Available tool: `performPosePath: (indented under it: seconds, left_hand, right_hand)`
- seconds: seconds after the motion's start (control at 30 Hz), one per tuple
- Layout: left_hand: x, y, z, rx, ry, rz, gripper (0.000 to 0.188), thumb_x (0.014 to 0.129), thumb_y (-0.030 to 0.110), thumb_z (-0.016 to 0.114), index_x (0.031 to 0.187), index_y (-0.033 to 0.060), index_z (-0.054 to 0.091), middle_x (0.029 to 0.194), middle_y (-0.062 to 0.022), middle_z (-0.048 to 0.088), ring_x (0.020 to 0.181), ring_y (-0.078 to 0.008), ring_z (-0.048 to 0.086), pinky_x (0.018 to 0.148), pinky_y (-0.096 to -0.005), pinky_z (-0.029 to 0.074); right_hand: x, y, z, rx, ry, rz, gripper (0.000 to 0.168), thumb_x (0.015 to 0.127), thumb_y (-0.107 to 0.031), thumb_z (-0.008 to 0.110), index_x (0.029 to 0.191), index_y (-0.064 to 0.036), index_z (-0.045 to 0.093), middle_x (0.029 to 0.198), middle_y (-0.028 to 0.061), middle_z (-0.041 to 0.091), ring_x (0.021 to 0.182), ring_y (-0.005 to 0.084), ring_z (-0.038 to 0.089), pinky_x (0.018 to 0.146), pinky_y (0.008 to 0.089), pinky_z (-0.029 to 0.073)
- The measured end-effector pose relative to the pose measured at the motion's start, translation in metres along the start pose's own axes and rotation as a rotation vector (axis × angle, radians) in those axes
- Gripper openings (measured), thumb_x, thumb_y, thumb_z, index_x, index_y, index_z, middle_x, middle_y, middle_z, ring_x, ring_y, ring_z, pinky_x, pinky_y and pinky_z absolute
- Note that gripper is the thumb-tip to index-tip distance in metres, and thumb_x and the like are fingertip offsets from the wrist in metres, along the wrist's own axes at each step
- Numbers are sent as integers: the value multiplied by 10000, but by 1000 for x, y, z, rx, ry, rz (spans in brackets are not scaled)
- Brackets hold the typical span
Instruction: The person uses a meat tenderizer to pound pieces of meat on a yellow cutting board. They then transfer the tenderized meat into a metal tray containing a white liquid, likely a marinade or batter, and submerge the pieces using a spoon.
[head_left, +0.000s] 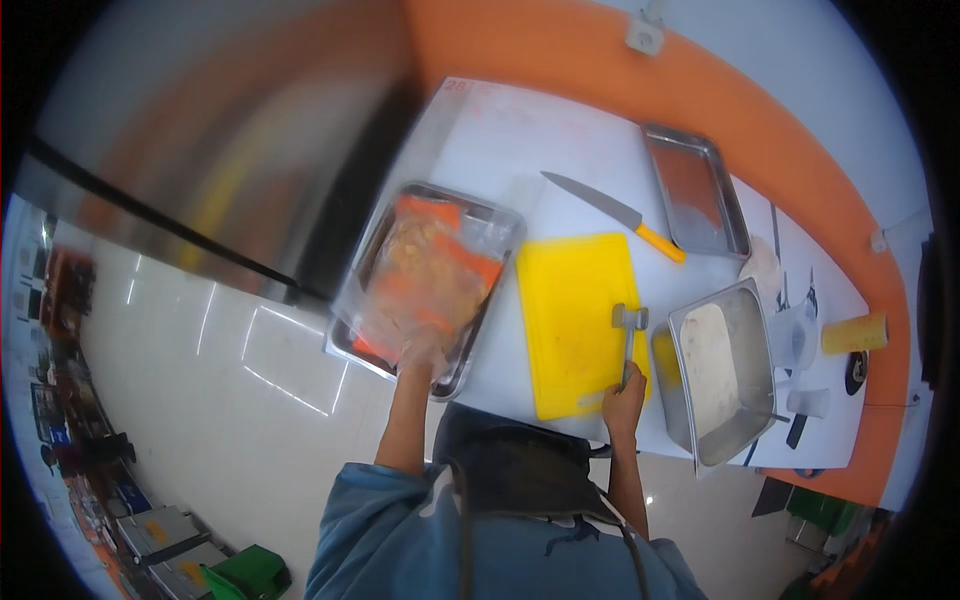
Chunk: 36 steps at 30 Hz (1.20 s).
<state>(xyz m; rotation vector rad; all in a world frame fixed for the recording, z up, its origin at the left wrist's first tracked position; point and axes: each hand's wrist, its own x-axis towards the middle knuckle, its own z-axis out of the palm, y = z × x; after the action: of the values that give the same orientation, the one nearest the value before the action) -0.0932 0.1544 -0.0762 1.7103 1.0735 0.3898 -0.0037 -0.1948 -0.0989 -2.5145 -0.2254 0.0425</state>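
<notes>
My right hand (624, 397) grips the handle of a metal meat mallet (630, 319), its head over the right edge of a yellow cutting board (581, 322). My left hand (425, 349), in a clear plastic glove, is at the near end of a steel tray (450, 386). Clear plastic bags (420, 277) with pale yellowish pieces and orange patches lie in that tray; the hand touches them, but blur hides whether its fingers grip the plastic. A chef's knife (630, 217) with a yellow handle lies beyond the board, its blade pointing to the far left.
Right of the board stands a deep steel pan (724, 375) with a whitish powder. An empty-looking steel tray (697, 191) lies near the orange wall. Farther right are a clear plastic jug (793, 337), a small cup (814, 403) and a yellow roll (855, 334).
</notes>
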Motion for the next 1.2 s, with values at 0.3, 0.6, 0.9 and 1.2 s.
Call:
performPosePath:
  seconds: [0.3, 0.6, 0.9, 1.2]
  left_hand:
    - [-51, 22, -57, -515, -26, -8, 184, 819, 57, 625, 999, 43, 591, 817, -39, 585, 714, -138, 573, 632, -276, 496]
    - [-83, 79, -9, -17, -242, 445, 378, 793, 139, 738, 1096, -2, 561, 992, -82, 620, 893, -190, 620, 831, -312, 502]
    - [-61, 30, 201, -205, -639, 138, 437, 795, 279, 733, 1111, 15, 588, 945, -92, 637, 880, -193, 612, 786, -328, 495]
    - [-54, 45, 157, 271, -479, 603, 304, 845, 275, 649, 1041, 43, 659, 960, -155, 658, 924, -333, 601, 852, -412, 467]
  right_hand:
    - [-20, 0, 0, 494, 14, 123, 404, 849, 46, 561, 1245, -15, 515, 856, 80, 589, 704, 146, 584, 600, 254, 459]
    - [-35, -22, -30, 912, -125, 364, 323, 937, -89, 568, 1232, 39, 557, 803, 3, 572, 490, 21, 412, 396, 198, 303]
    - [-32, -7, -49, 648, 5, 126, 352, 973, -155, 518, 1289, -3, 540, 810, 80, 616, 639, 121, 514, 588, 267, 443]
    - [-18, -55, -99, 160, 237, -219, 363, 958, -56, 492, 1306, 46, 502, 982, 231, 636, 789, 353, 628, 725, 414, 512]
